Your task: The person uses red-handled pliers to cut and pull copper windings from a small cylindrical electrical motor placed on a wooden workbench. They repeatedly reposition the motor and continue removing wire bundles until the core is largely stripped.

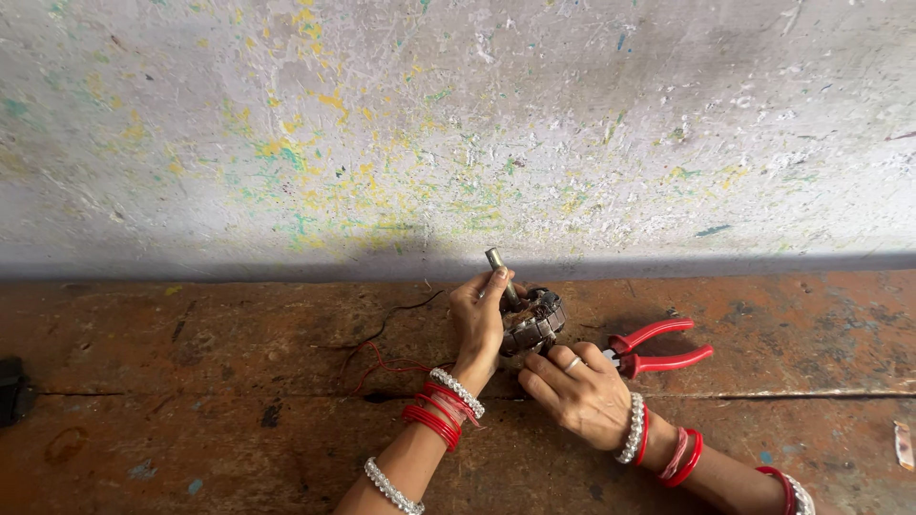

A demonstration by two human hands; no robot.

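Our left hand [477, 324] grips the motor stator [532, 322] by its shaft [502, 275]; right hand [577, 389] fingers pinch its base. Red-handled pliers [658, 348] lie just beside, red wires [382, 367] trailing left on the desk [191, 429].

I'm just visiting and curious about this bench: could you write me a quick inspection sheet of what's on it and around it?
Surface: worn, stained wooden bench, cracked along its length.
Job's things: small motor stator with a metal shaft, held upright on the bench.
Clutter: red-handled pliers lying right of the hands; a dark object at the left edge, too cut off to identify.
Hands: left hand grips the stator, fingers at the shaft; right hand touches its lower side. Both wrists wear bangles.
Cables: thin red and black wires trailing left of the stator.
Surroundings: paint-flecked grey wall behind the bench.
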